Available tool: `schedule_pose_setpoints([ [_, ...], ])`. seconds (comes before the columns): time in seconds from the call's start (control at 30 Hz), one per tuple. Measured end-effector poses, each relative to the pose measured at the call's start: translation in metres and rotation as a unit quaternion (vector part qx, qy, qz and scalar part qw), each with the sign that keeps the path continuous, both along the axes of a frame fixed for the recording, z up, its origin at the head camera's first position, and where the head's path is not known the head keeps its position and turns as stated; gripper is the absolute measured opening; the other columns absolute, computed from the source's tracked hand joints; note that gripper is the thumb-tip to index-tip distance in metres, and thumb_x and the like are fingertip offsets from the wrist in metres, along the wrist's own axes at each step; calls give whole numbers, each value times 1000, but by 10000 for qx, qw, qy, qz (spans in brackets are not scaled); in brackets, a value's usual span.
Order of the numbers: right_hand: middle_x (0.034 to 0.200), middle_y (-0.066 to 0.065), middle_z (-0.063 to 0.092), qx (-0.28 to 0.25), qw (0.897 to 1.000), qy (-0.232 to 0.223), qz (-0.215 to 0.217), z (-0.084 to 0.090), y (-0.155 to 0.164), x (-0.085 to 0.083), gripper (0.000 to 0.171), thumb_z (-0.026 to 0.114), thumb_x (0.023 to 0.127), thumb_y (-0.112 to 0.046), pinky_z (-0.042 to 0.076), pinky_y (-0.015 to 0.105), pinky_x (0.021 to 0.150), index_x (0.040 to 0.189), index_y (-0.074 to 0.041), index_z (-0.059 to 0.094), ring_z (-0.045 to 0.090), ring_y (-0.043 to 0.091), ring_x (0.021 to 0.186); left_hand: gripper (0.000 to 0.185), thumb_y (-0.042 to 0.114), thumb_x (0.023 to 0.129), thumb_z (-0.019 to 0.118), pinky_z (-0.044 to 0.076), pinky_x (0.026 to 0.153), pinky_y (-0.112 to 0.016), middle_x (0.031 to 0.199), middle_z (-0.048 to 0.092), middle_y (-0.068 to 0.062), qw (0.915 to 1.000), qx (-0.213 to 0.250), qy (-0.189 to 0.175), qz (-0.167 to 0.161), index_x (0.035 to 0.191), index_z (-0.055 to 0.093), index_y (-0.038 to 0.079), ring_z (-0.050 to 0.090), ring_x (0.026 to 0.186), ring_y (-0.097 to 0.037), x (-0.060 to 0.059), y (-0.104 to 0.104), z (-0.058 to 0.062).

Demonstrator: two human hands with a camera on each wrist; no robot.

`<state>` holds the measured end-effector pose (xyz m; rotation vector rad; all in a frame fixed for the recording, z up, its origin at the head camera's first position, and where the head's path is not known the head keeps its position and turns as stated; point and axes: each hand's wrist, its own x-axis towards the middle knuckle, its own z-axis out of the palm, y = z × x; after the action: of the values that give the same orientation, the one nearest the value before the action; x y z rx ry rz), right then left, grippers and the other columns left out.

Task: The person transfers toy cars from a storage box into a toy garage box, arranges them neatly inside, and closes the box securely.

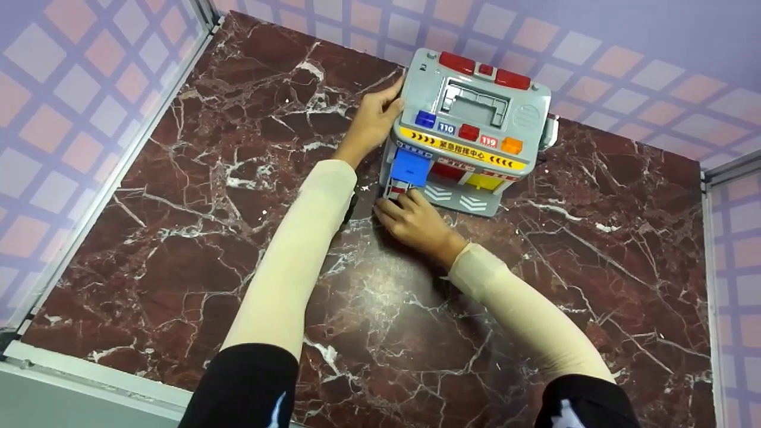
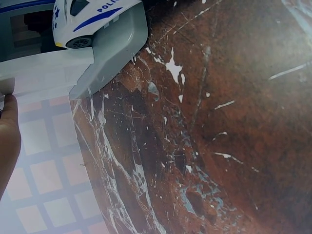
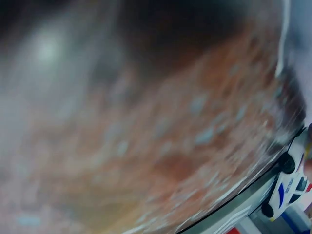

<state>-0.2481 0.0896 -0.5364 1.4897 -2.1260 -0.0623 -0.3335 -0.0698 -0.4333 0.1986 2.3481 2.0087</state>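
Note:
A grey toy emergency station (image 1: 428, 83) stands toward the back of the table, with red lights on its roof and blue, red and yellow doors in front. My left hand (image 1: 376, 116) rests against its left side, fingers reaching toward the back corner. The blue door (image 1: 410, 167) is raised. Below it, my right hand (image 1: 416, 223) pinches a small white toy police car (image 3: 287, 190) at the bay. The left wrist view shows this police car (image 2: 95, 19) on the grey ramp. My fingers hide part of the car in the head view.
The dark red marbled table (image 1: 178, 249) extends around the station. Checkered panels (image 1: 630, 65) rise behind and at both sides, the back one close to the station. Metal frame strips (image 1: 119, 178) edge the table.

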Motion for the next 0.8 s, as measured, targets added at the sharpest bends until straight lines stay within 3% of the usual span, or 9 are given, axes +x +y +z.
schedule_pose_setpoints([
  [0.2, 99, 3, 66, -233, 9988, -117, -412, -1, -11, 1, 22, 49, 88, -8, 43, 35, 67, 97, -7, 69, 58, 23, 67, 46, 7, 96, 46, 36, 101, -13, 143, 40, -6, 10000, -2, -21, -35, 141, 34, 5, 50, 120, -10, -2, 0, -2],
  [0.5, 103, 4, 66, -197, 9970, -305, -678, -2, -16, -1, 18, 52, 87, -11, 46, 35, 72, 94, -7, 69, 63, 24, 80, 46, 6, 96, 47, 37, 99, -12, 144, 39, -7, 10000, -87, -27, 20, 140, 35, 6, 51, 119, -11, -1, 1, -2],
  [0.8, 120, 8, 62, 538, 9886, -1051, -940, 18, -12, 6, 29, 59, 81, -2, 48, 38, 75, 107, -9, 66, 62, 27, 92, 47, 8, 96, 47, 37, 100, -13, 144, 39, -3, 9996, 68, -257, 6, 141, 34, 9, 51, 119, -11, -2, 1, -1],
])
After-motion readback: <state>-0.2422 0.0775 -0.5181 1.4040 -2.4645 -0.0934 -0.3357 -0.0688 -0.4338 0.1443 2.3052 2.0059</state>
